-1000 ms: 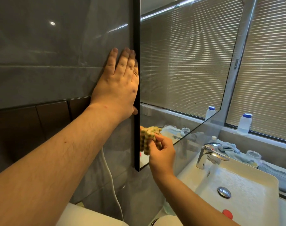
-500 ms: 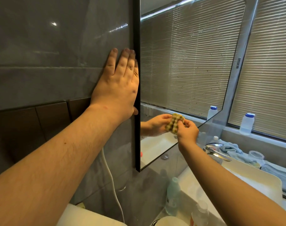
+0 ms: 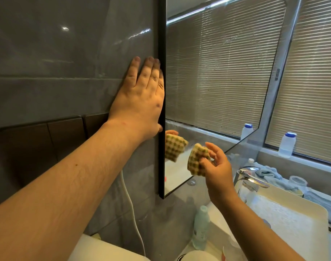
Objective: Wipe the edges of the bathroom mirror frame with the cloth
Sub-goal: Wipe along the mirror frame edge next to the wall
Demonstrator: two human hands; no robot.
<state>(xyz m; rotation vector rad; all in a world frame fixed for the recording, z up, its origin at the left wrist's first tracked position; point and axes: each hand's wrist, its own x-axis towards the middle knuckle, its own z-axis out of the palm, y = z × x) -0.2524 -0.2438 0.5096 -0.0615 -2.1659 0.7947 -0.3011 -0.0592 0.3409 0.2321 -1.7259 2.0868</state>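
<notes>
The mirror has a thin black frame [image 3: 162, 91] running down its left edge, and its glass [image 3: 217, 72] reflects window blinds. My left hand [image 3: 142, 98] lies flat on the grey wall tile, fingers spread, its edge against the frame. My right hand [image 3: 216, 168] grips a bunched yellow-green checked cloth [image 3: 197, 159] a little in front of the lower glass, just off the surface. The cloth's reflection shows beside the frame.
Below right stands a white basin [image 3: 311, 210] with a chrome tap [image 3: 249, 178]. A pale green bottle [image 3: 201, 227] stands under the mirror. A white cable [image 3: 132, 210] hangs down the wall. A white bottle with a blue cap [image 3: 287, 145] sits on the window ledge, and a blue towel [image 3: 268, 174] lies behind the tap.
My right hand carried the cloth from the lower left frame edge up to the right along the mirror, then back down left and slightly off the glass. My left hand has stayed put.
</notes>
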